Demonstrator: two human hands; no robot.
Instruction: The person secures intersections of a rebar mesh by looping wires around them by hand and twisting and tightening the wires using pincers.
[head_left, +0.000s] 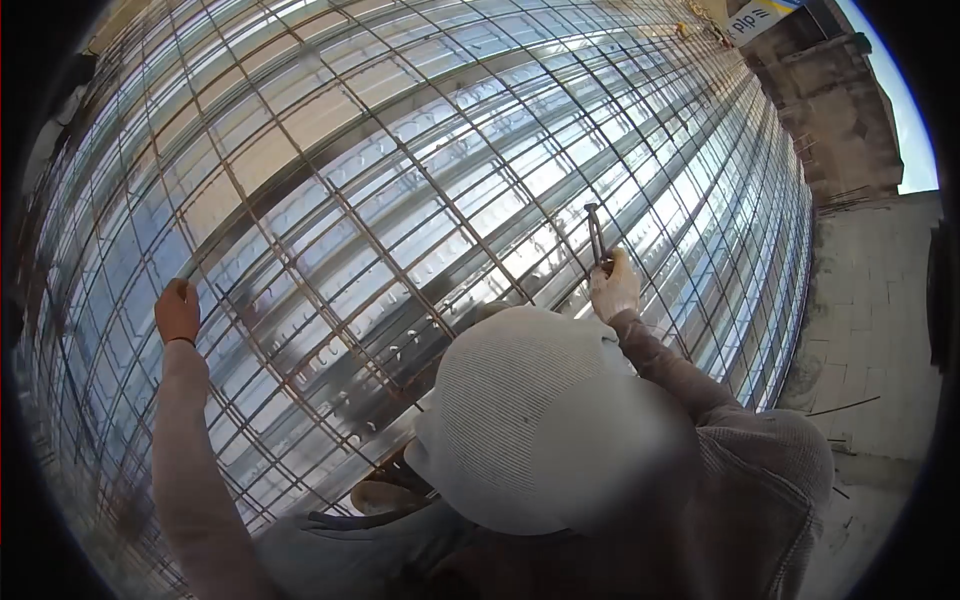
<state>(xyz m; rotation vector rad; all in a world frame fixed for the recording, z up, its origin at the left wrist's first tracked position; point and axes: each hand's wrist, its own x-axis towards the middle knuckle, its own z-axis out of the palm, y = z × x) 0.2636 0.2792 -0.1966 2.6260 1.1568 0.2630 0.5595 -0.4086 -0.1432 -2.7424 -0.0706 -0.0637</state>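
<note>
My right hand (616,286), pale as if gloved, is closed round the handles of a pair of pincers (597,232). The tool's head points away from me, over the steel mesh. At the left, my left hand (178,312) is closed at a bar of the rebar mesh (340,198); what its fingers hold is too small to make out. A ribbed cap (515,405) fills the lower middle and hides part of the mesh between the arms.
Shiny corrugated metal decking (480,195) lies under the bars. A shoe (385,497) shows below the cap. On the right stand a block wall (865,310) with thin bars sticking out and a brown structure (830,120). A printed sign (752,20) hangs at the far end.
</note>
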